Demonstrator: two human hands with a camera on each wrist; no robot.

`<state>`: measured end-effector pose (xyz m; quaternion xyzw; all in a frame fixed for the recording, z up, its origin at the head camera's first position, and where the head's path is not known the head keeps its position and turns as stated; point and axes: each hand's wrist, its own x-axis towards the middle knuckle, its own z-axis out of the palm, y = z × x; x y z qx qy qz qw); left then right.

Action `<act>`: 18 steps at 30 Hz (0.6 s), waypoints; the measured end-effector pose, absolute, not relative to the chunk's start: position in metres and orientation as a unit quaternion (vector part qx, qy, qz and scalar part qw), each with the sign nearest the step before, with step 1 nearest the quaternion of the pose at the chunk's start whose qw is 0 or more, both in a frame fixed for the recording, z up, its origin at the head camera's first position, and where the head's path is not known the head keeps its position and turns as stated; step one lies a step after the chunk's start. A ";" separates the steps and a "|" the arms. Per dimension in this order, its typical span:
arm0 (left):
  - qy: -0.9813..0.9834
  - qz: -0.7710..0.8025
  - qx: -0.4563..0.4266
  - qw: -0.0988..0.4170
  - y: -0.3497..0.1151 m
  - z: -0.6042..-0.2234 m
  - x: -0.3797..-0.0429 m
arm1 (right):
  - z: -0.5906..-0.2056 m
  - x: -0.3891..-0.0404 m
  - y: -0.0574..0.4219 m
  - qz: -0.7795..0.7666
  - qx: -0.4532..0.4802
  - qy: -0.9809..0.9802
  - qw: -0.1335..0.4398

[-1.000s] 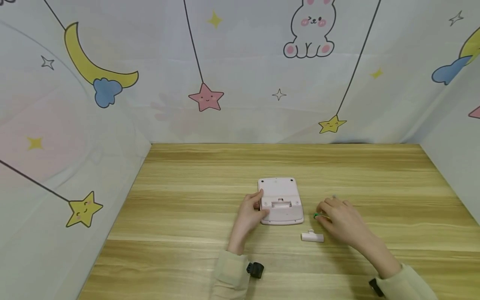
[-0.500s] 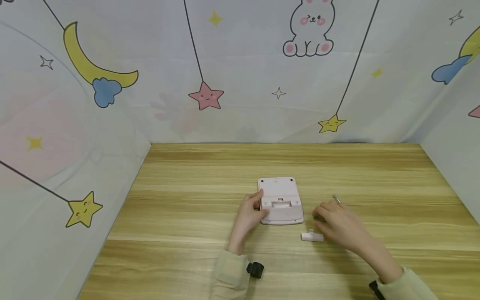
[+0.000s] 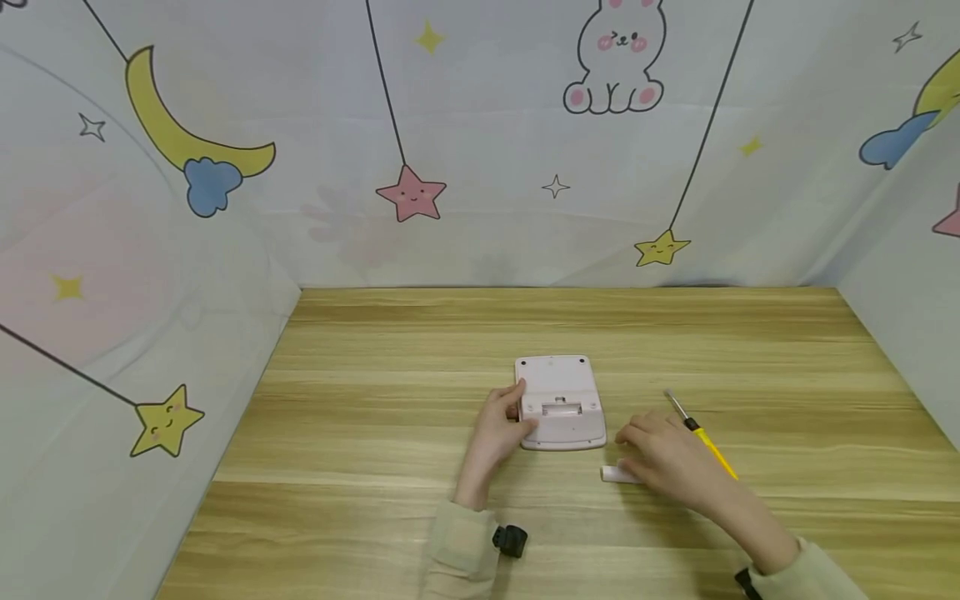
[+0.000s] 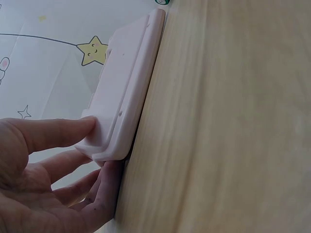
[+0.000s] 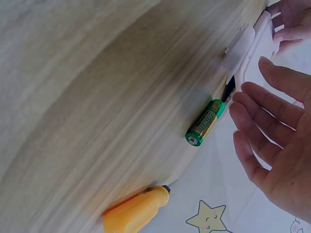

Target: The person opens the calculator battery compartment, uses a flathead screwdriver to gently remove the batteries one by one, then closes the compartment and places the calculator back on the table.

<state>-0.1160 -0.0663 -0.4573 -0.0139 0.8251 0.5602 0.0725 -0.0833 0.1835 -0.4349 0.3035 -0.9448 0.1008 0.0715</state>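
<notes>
A pale pink calculator lies face down on the table, its battery compartment uncovered. My left hand grips its left edge; in the left wrist view the thumb presses on the back and the fingers are at the edge. My right hand is over the small battery cover, partly hiding it. The right wrist view shows that hand's fingers loosely bent with nothing between them. Near those fingertips, a green and gold battery rests on the table; in the head view the hand hides it.
Just beyond my right hand, a screwdriver with a yellow handle lies slanted on the wooden table. A white cloth printed with stars, a moon and a rabbit hangs behind and at both sides.
My right hand has let go of the green battery and shifted toward the front left, over the battery cover. More of the screwdriver shows now. My left hand and the calculator stay put.
</notes>
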 end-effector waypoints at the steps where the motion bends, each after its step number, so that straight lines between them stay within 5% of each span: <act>1: 0.825 0.560 -0.014 0.072 -0.067 -0.458 -0.116 | -0.435 -0.083 0.183 0.099 0.303 -0.945 0.069; 18: 0.828 0.555 -0.014 0.072 -0.068 -0.459 -0.117 | -0.434 -0.080 0.179 0.082 0.295 -0.951 0.034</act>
